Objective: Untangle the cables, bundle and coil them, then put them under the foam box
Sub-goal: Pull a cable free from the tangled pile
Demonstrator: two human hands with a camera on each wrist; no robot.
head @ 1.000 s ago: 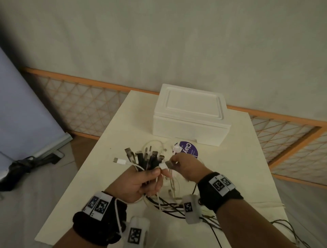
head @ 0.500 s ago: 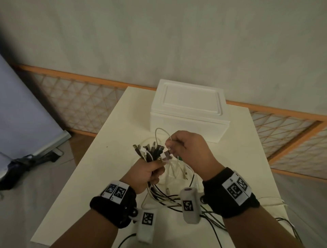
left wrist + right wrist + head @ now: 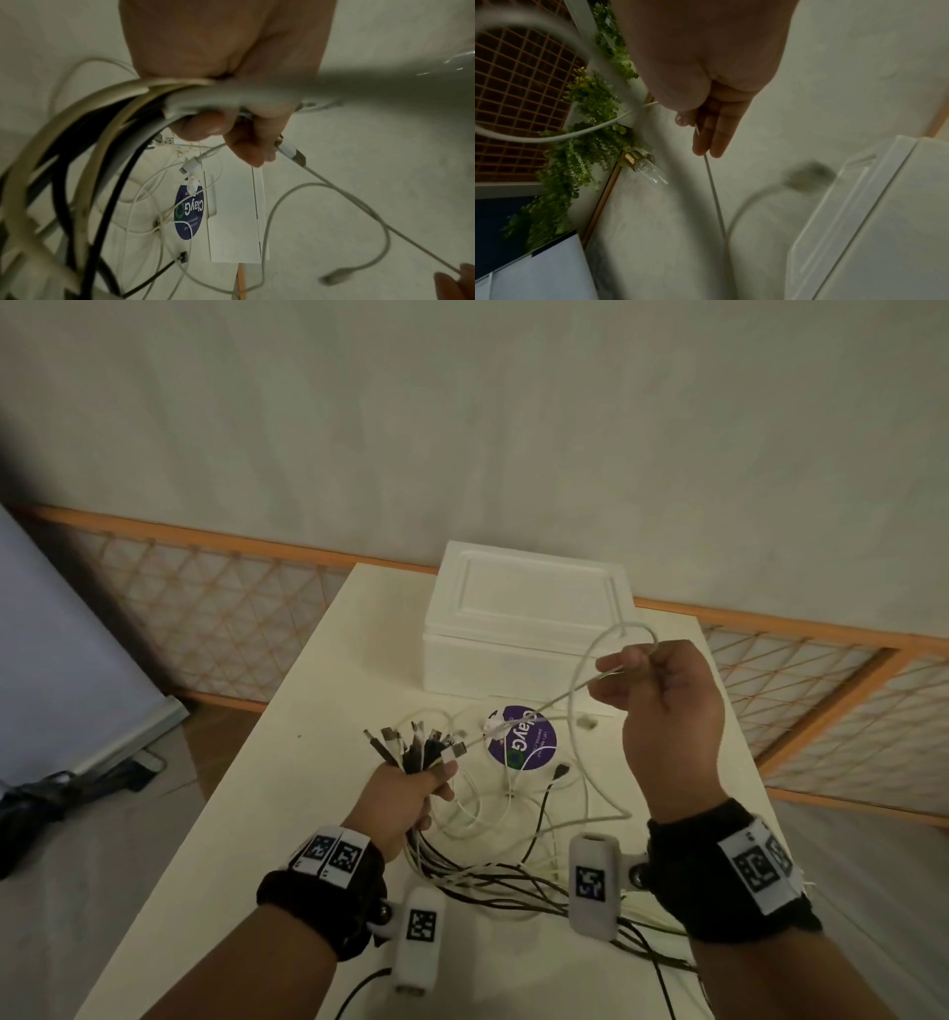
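Observation:
My left hand (image 3: 411, 793) grips a bundle of black and white cables (image 3: 416, 747) just below their plugs, which fan upward; the same cables (image 3: 107, 125) curve out of the fist in the left wrist view. My right hand (image 3: 662, 690), raised to the right in front of the foam box, pinches a thin white cable (image 3: 544, 708) that runs taut from the bundle's plug end and loops over the fist. The right wrist view shows that white cable (image 3: 714, 190) leaving the fingers (image 3: 716, 134). The white foam box (image 3: 529, 629) sits at the table's far end. Loose cable lengths (image 3: 513, 865) trail on the table.
A round purple sticker (image 3: 524, 737) lies on the white table (image 3: 318, 690) between the hands and the box. An orange lattice fence (image 3: 205, 608) runs behind the table. A blue-white board (image 3: 56, 660) leans at the left, with a dark bag (image 3: 41, 809) on the floor.
My right hand has moved up and to the right, drawing the white cable out taut from the bundle. The left hand keeps its grip on the plug ends.

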